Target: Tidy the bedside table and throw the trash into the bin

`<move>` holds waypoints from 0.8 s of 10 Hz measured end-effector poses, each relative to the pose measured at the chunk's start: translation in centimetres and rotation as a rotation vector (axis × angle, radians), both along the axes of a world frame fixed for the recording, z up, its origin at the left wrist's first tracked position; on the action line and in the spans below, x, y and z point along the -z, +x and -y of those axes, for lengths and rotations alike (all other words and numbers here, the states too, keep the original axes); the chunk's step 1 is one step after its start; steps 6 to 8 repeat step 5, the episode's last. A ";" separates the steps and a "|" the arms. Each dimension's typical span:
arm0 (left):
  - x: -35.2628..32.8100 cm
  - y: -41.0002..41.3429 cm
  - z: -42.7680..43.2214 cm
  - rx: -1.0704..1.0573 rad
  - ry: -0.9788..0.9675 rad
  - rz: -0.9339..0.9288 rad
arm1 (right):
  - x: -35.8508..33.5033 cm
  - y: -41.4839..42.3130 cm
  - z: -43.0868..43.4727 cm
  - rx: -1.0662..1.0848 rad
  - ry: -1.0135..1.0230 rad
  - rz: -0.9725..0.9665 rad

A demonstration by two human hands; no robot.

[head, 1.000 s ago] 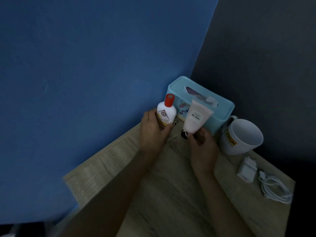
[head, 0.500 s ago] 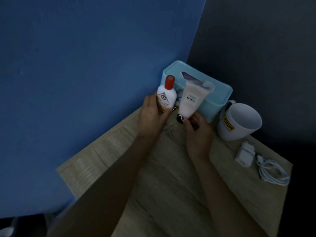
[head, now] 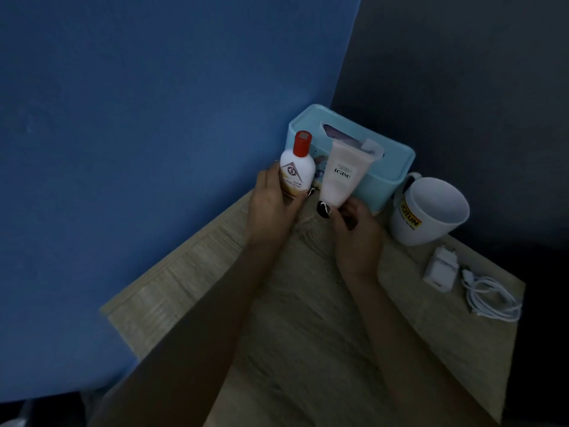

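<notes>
Two hands, left hand (head: 271, 204) gripping bottle (head: 297, 171), right hand (head: 357, 223) gripping tube (head: 341, 177).

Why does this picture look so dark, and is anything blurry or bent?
Head view: the room is dim, so the right wall and corner sink into near black, while the white mug, bottle and tube stand out. Head view: the table edges splay outward, which suggests wide-angle distortion. Head view: the forearms look soft and murky at the bottom; the tube's label is readable.
</notes>
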State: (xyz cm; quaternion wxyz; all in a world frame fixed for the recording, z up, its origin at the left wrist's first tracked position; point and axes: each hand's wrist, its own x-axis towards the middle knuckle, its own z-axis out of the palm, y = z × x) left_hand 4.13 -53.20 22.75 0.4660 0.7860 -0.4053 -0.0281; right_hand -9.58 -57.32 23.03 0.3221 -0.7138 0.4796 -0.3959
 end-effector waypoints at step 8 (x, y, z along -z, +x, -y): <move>-1.0 -0.5 -1.6 0.006 0.156 -0.307 | -0.4 0.0 -1.4 0.140 -0.079 -0.068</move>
